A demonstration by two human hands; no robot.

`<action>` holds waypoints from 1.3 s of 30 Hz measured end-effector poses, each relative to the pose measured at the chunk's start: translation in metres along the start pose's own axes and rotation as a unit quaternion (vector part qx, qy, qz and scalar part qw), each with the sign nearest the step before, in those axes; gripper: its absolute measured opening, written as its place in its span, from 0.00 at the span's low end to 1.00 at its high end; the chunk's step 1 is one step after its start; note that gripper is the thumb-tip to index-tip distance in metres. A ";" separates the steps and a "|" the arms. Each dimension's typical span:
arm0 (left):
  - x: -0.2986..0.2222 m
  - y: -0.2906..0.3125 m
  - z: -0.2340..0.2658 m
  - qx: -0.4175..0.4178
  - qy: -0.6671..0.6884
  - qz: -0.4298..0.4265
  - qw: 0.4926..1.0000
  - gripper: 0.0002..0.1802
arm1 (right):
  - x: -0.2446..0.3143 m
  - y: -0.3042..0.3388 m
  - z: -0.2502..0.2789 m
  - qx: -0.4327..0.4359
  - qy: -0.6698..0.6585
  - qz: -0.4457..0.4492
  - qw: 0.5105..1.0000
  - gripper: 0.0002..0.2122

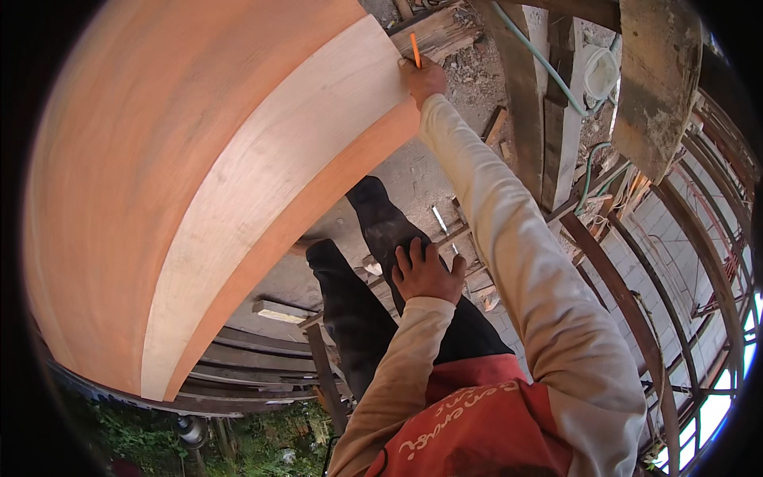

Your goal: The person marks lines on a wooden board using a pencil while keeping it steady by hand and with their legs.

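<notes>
A large reddish-brown wooden panel (119,159) fills the left side. On top of it lies a long pale board (270,159), its edges bowed by the lens. At the board's far right end, my right hand (427,79) is closed around an orange pencil (415,49), which sticks up from the fingers. The fingers rest at the board's end edge; the pencil's lower tip is hidden. My left hand (427,274) lies on my dark-trousered thigh with its fingers spread, holding nothing.
Upright timbers (560,103) and a rough wide board (660,87) stand at the right, with a green hose (548,67) and a white bucket (600,71). Scrap wood (282,310) lies on the ground by my legs. Slats (254,366) and green plants (278,433) show at lower left.
</notes>
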State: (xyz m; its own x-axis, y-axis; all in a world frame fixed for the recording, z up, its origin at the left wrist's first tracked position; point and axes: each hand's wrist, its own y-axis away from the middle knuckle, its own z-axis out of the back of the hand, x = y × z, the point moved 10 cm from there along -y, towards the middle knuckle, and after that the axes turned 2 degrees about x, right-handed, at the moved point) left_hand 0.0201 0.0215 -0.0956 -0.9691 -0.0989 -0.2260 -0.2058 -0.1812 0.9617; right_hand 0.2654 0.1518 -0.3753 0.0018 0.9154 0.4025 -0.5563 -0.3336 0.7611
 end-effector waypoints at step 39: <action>0.018 0.014 -0.011 -0.052 0.056 -0.016 0.997 0.34 | -0.083 0.078 -0.027 -0.097 -0.501 -0.185 0.840 0.04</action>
State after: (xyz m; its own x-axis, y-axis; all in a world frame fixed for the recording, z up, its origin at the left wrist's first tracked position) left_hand 0.0008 0.0063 -0.0878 -0.9398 -0.1998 -0.2771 -0.2145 -0.2862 0.9339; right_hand 0.1994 0.0563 -0.3629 0.8487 0.2674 0.4563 -0.4880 0.0634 0.8705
